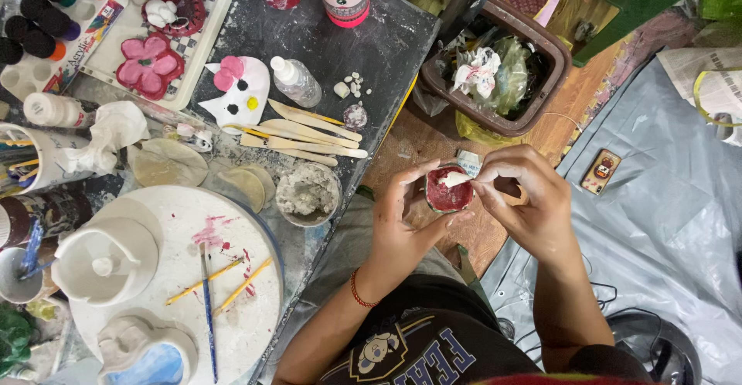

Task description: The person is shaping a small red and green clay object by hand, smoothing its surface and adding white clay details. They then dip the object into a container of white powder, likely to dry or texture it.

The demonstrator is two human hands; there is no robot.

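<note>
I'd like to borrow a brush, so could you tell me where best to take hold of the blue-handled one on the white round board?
Grip the blue-handled brush mid-handle, pinching from above across its width. It lies flat on the white round board, roughly straight up and down in view, beside two yellow brushes, so a hand reaches its handle freely.

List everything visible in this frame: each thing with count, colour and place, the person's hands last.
Small dish: one, red inside, held between both hands.
White clay bit: one, at the dish's rim.
Wooden sculpting tools: several, tan, on the table's middle.
Cat-face piece: one, white with pink bow, above the tools.
Flower piece: one, pink, on the checked tray.
Squeeze bottle: one, clear, beside the cat face.
Bowl: one, grey paste inside, at the table edge.
Round board: one, white, lower left, brushes on it.
Bin: one, brown, on the floor.
Left hand: cups the dish.
Right hand: pinches the clay bit.
</note>
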